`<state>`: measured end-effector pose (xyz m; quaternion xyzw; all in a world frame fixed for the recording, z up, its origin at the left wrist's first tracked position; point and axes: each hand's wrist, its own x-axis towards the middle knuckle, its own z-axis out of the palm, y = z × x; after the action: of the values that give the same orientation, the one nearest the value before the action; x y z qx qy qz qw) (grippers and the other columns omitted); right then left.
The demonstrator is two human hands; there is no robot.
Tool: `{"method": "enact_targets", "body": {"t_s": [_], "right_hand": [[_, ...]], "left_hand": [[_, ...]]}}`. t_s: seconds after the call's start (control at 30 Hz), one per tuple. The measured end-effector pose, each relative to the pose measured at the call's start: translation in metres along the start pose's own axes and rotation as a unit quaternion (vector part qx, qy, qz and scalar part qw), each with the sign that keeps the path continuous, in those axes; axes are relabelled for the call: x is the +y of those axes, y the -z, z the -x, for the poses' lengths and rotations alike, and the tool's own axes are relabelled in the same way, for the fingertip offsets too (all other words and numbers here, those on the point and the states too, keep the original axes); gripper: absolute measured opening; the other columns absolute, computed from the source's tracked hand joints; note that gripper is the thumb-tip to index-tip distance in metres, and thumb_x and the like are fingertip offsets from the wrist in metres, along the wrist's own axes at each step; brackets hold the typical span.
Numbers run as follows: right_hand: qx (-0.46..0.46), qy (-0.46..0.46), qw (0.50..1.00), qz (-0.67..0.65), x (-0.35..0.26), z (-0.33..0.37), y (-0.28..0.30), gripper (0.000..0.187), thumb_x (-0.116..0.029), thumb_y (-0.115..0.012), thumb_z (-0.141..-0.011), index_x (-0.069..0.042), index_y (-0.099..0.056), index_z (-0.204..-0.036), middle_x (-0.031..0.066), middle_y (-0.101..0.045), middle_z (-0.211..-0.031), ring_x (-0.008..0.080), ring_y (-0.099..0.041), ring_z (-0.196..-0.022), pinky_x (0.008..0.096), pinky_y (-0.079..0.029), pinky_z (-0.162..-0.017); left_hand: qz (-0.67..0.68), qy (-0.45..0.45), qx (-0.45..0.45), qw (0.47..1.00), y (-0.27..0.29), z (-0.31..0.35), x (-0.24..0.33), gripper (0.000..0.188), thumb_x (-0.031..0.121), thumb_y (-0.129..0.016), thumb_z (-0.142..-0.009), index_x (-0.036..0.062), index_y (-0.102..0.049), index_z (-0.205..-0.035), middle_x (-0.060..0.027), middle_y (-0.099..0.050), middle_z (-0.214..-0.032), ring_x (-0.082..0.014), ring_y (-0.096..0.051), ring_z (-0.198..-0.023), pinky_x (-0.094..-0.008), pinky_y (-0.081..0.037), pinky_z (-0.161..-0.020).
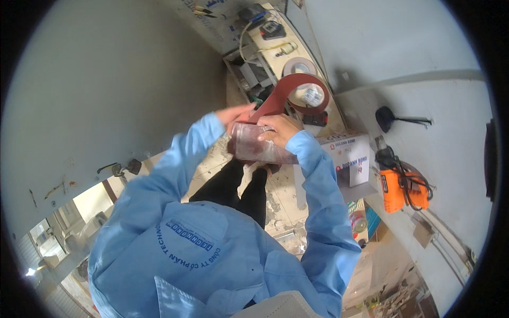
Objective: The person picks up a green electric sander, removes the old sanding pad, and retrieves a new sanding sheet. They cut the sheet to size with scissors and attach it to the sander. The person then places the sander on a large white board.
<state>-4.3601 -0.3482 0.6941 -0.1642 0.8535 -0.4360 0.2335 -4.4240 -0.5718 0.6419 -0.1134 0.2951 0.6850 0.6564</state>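
Note:
A reddish-brown strip that looks like a sanding belt [281, 93] curls in a loop away from me, over the narrow shelf. Its nearer part is a flat, pale, dusty-looking rectangular face [249, 143] in front of my body. My right hand [282, 129] is closed over the upper right of this face, the thumb and fingers gripping the strip. On the left, my left hand [237, 114] is at the strip's left edge, smeared by motion. Its fingers point toward the strip, and I cannot make out whether they hold it.
The narrow shelf [290, 40] carries a tape-like roll [297, 65], a black battery-like block [272, 30] and a cable. A white printed box [352, 159] stands to the right. Beyond it an orange power tool [405, 190] with a coiled black cord is against the wall. A grey panel [127, 69] rises on the left.

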Motion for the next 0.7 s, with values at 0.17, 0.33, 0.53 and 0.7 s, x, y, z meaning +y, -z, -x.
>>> {"method": "enact_targets", "body": {"t_s": [0.17,0.33,0.53,0.7], "right_hand": [[-0.025,0.003,0.996,-0.091,-0.002,-0.037,-0.013,0.031,-0.022,-0.073,-0.082,-0.008,-0.065,-0.108,0.0154,-0.069,-0.104,0.0373,-0.063,-0.102,0.0433,-0.048,-0.087],[0.013,0.052,0.992,-0.115,-0.004,-0.068,-0.014,0.031,-0.02,-0.071,-0.083,-0.01,-0.069,-0.112,0.0149,-0.07,-0.107,0.0361,-0.065,-0.1,0.0404,-0.05,-0.088],[-0.047,0.061,0.996,-0.048,-0.017,-0.098,0.005,0.026,-0.017,-0.067,-0.085,-0.009,-0.072,-0.109,0.014,-0.072,-0.105,0.0348,-0.067,-0.096,0.039,-0.051,-0.086],[-0.059,0.096,0.994,-0.011,-0.036,-0.114,0.007,0.024,-0.016,-0.066,-0.086,-0.007,-0.072,-0.107,0.0119,-0.07,-0.101,0.0346,-0.065,-0.095,0.0402,-0.05,-0.084]], "left_hand": [[-0.201,-0.198,0.032,0.959,-0.004,0.081,-0.04,0.062,0.017,-0.065,-0.094,0.0015,-0.037,-0.147,-0.0111,-0.058,-0.134,-0.0197,-0.056,-0.122,-0.0331,-0.044,-0.106],[-0.131,-0.188,0.168,0.959,0.008,0.103,-0.042,0.057,0.012,-0.067,-0.093,0.0058,-0.043,-0.144,-0.008,-0.062,-0.126,-0.0145,-0.062,-0.111,-0.0299,-0.05,-0.098],[-0.013,-0.288,0.162,0.944,-0.001,0.116,-0.069,0.045,0.005,-0.066,-0.092,0.0068,-0.052,-0.135,-0.0052,-0.068,-0.114,-0.0116,-0.066,-0.096,-0.0293,-0.056,-0.084],[0.015,-0.379,0.236,0.895,-0.012,0.114,-0.082,0.044,-0.004,-0.064,-0.089,0.006,-0.055,-0.131,-0.0048,-0.069,-0.105,-0.0115,-0.066,-0.091,-0.0265,-0.055,-0.08]]}}
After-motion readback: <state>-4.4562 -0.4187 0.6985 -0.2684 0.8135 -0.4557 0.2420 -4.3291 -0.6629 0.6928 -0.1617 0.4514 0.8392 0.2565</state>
